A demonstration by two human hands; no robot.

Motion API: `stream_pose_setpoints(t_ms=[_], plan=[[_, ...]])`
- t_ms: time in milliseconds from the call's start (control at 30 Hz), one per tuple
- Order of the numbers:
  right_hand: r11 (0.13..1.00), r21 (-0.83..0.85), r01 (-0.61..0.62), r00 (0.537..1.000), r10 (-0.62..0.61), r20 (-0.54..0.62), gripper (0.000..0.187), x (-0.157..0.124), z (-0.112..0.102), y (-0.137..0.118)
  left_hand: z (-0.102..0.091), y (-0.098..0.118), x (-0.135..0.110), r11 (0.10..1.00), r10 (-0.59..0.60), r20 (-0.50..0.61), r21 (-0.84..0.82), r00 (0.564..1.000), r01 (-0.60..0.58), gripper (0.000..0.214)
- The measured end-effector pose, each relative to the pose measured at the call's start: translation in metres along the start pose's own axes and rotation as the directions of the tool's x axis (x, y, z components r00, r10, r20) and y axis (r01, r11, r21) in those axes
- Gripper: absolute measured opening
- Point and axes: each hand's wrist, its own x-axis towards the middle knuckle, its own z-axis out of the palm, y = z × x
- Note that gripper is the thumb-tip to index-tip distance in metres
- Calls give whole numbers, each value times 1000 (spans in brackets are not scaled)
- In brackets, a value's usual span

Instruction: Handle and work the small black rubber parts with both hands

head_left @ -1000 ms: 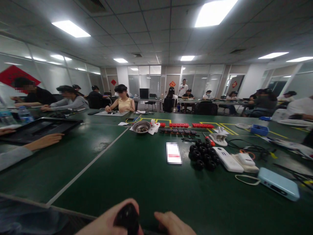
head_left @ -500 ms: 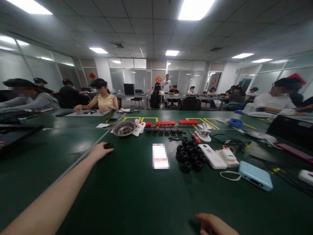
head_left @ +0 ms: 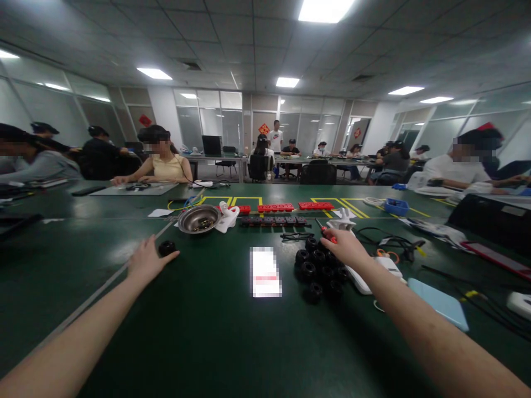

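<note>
Changed since the frame half a second back: my right hand [head_left: 348, 247], which was low at the near side of the table [head_left: 199, 337], is now out at the red screwdriver [head_left: 333, 240]; my left hand [head_left: 143, 260] has let its pinch go slack beside a single black wheel [head_left: 167, 247].

Position of the screwdriver: right of centre, at my right fingertips, handle end toward me. Its shaft points away and to the left, much the way my right forearm points, so hand and long axis run roughly in line. The tip lies just beside the right end of a long black strip [head_left: 276, 221]. Crowded against the handle's near-left side is the wheel cluster [head_left: 308, 270], and my wrist passes over its right edge.

Nearer hand: the right, plainly. My left is well apart, with the lit phone [head_left: 260, 271] between the two.

Grip, right: fingertips are at the red handle, but they partly cover it and appear small, so I cannot tell whether they are clamped on it.

Grip, left: fingers and thumb spread apart, the single wheel between them on the tabletop, unpinched.
</note>
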Motion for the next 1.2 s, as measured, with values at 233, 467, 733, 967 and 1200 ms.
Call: stream_pose_setpoints(t_ms=[233,467,733,967,1200], plan=[[959,-262,103,977,-49,206,24,61,42,3,17,31,-129,916,400,90,0,912,-402,60],[917,-319,241,934,-130,332,25,87,50,-20,12,45,-173,908,416,270,-76,868,-412,50],[869,-237,435,865,-330,378,28,55,48,-73,1,54,-172,918,396,304,-147,867,-368,47],[854,-224,469,864,-392,315,40,-20,28,-93,-5,59,-176,915,404,287,-139,869,-380,46],[823,-84,562,802,-517,299,36,-111,-6,-105,-17,69,-184,901,433,260,-167,863,-401,40]])
